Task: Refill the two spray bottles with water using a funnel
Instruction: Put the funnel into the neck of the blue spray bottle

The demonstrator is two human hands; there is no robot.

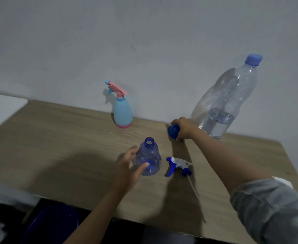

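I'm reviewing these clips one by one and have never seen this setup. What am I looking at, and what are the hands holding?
There is no machine, just one person filmed by a camera worn on the head, looking down at a wooden table. The left hand grips an open, see-through blue spray bottle; its trigger head lies beside it on the table. The right hand reaches further back and grips a blue funnel. Behind it stands a large capped water bottle, partly full. A pale blue and pink spray bottle stands by the wall, head still on.

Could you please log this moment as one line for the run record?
left hand: holds open blue spray bottle | right hand: grips blue funnel | trigger head: off, on table | water bottle: capped
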